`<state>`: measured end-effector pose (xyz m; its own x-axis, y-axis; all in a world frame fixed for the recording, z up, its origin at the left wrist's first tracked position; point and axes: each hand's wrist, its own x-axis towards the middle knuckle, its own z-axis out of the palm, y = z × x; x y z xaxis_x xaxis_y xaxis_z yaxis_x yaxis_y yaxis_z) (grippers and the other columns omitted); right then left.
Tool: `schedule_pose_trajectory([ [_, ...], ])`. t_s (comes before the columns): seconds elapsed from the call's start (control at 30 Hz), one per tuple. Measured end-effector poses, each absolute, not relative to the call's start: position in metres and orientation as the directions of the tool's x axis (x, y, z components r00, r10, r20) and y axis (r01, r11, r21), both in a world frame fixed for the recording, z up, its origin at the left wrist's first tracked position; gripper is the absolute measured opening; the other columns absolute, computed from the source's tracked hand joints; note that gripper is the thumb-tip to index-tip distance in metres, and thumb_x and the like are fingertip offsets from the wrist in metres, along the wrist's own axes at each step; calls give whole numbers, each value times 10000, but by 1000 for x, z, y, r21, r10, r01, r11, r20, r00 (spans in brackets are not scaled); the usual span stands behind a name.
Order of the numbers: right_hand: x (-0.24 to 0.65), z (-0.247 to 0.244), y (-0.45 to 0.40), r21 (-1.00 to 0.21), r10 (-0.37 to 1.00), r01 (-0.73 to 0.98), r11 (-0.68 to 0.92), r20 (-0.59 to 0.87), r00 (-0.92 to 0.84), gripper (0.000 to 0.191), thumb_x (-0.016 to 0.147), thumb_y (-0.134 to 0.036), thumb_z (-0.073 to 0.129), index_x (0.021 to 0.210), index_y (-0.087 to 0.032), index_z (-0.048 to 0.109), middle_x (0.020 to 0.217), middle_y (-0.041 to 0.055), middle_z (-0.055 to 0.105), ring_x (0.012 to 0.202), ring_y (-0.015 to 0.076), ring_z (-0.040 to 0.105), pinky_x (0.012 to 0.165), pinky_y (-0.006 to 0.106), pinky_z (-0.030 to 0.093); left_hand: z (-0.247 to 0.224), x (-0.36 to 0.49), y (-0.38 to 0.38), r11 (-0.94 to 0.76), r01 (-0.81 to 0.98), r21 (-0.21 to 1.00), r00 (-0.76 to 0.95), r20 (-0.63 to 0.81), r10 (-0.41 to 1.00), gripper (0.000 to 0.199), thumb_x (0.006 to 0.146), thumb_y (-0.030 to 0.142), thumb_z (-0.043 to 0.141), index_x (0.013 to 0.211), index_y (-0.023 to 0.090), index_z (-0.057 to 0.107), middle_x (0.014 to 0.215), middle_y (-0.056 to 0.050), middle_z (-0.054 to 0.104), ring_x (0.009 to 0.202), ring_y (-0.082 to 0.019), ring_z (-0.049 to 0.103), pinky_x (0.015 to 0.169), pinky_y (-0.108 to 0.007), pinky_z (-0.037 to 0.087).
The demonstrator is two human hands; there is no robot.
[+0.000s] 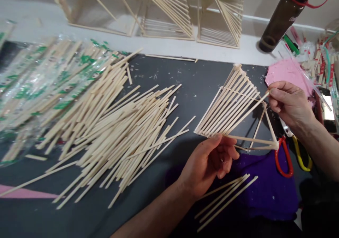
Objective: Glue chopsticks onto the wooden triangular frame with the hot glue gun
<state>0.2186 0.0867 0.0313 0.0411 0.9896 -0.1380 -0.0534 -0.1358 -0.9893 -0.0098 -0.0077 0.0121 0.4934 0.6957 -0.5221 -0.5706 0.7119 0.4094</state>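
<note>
A wooden stick frame [233, 105] with a fan of parallel sticks stands on the dark table at right of centre. My right hand [291, 102] pinches the upper end of one stick [249, 112], which slants down to the lower edge of the fan. At that lower edge, my left hand [212, 160] has its thumb and fingers curled near the stick ends; whether it grips anything is hidden. Several loose sticks [227, 202] lie below on purple cloth [275, 188]. A large pile of sticks [132, 132] spreads over the table to the left.
Plastic-wrapped stick packs [47, 79] lie at the left. Larger stick structures [169, 12] stand at the back, with a dark bottle [283, 19] right of them. Red-handled scissors [283, 160], a yellow-handled tool [302, 156] and pink sheet [288, 75] are at the right.
</note>
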Motion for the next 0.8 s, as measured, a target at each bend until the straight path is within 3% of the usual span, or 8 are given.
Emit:
schedule_pose_trajectory([
  [0.37,217,29,85,-983,986,-89,-160,-163,28,190,655,-265,826,754,-204,675,637,-25,613,437,49,469,335,186,283,15,-6,-7,710,-579,401,496,-518,697,280,773,419,696,752,143,735,586,-25,667,379,-70,498,319,-167,274],
  [0.8,217,20,88,-962,975,-162,-221,-224,-5,252,628,-311,843,773,-179,685,569,-48,579,413,36,459,336,166,291,19,-8,-7,713,-461,528,411,-586,699,302,774,432,688,697,142,654,578,0,627,337,-48,435,321,-169,245],
])
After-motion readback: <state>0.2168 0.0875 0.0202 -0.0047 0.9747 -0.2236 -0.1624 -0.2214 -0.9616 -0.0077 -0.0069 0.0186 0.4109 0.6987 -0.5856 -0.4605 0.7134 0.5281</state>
